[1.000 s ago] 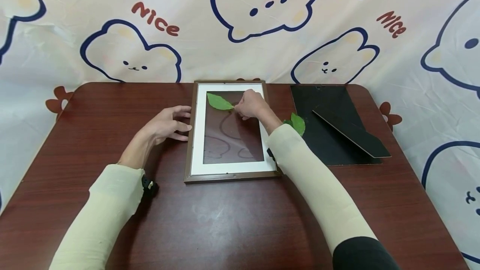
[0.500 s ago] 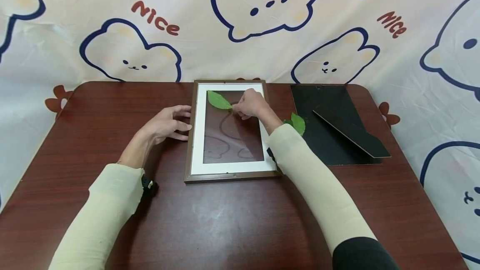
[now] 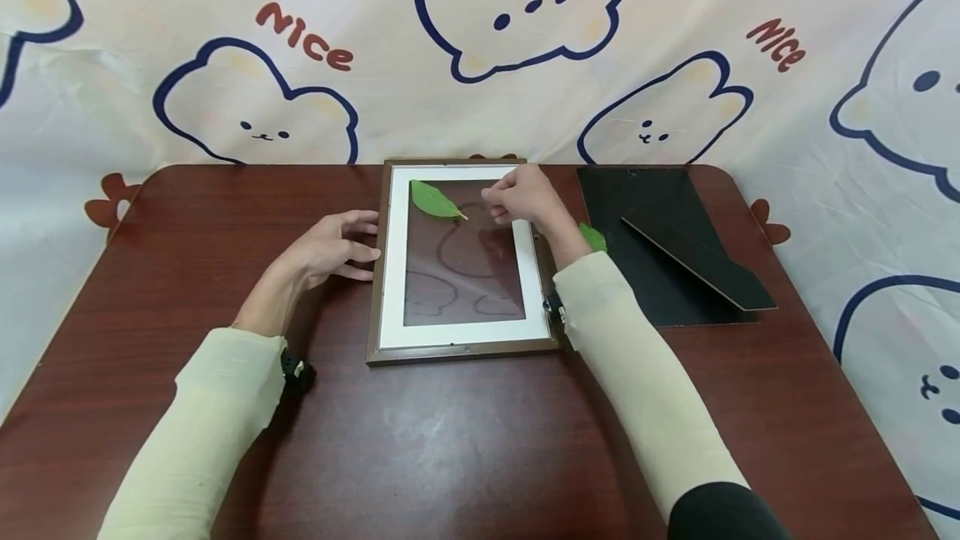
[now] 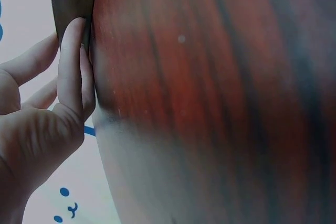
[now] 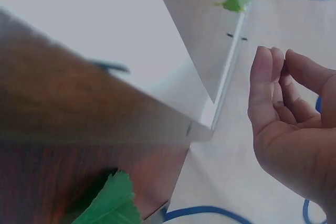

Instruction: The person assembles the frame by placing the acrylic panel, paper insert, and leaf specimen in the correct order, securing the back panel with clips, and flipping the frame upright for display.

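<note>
Here the head view looks down toward the far table edge [image 3: 285,170]; both wrist views, much nearer, share the frame [image 3: 420,354].

Green leaf [image 3: 435,199] inside brown frame [image 3: 420,354]

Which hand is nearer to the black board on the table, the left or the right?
Right. The right hand is over the frame, left of the black board; the left hand is farther away, touching the frame's left edge.

Free room on tabletop [image 3: 442,448] before frame [image 3: 465,350], raised black flap [image 3: 697,262] obstructing the right side
</note>
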Motion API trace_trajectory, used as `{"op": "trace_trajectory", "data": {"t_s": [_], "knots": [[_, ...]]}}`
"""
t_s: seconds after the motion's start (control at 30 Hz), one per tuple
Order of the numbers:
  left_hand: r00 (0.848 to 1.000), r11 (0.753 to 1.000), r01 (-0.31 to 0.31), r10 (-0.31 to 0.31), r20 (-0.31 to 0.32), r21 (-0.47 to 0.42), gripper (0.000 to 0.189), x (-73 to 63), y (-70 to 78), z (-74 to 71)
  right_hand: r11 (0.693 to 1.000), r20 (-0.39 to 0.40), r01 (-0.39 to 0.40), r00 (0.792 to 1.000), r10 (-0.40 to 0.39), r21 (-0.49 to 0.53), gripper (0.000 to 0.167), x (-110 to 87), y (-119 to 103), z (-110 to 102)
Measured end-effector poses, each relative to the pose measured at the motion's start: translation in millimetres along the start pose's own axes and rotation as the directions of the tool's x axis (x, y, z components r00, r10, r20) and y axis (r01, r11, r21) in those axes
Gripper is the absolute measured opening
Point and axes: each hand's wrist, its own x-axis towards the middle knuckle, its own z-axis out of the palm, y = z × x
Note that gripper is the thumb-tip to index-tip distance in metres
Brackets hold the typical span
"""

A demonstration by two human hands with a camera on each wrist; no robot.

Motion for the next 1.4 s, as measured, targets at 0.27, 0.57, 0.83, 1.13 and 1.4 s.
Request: {"op": "trace_trajectory", "data": {"t_s": [0.27,0.57,0.83,1.13,1.4], "knots": [[1.000,1.000,0.004,-0.004,0.000,0.010,0.076,-1.5,1.2,1.5,0.998,-0.057,0.028,0.998,-0.025,0.062,0.026,-15.1,18,-24],[1.000,1.000,0.003,-0.003,-0.003,0.014,0.076,-2.1,1.0,1.2,0.993,-0.090,0.009,0.996,0.001,0.117,0.023,-28.4,35,-45],[1.000,1.000,0.007,-0.007,-0.006,0.019,0.077,-2.4,1.1,1.5,0.995,-0.122,0.034,0.992,-0.022,0.096,0.024,-40.0,48,-64],[1.000,1.000,0.011,-0.010,-0.007,0.029,0.078,-1.9,1.7,2.8,0.998,-0.176,0.013,0.984,-0.001,0.069,0.030,-52.6,69,-86],[1.000,0.999,0.016,-0.016,-0.010,0.037,0.077,-1.5,1.5,2.8,0.998,-0.196,-0.018,0.980,0.031,0.068,0.034,-59.8,80,-95]]}}
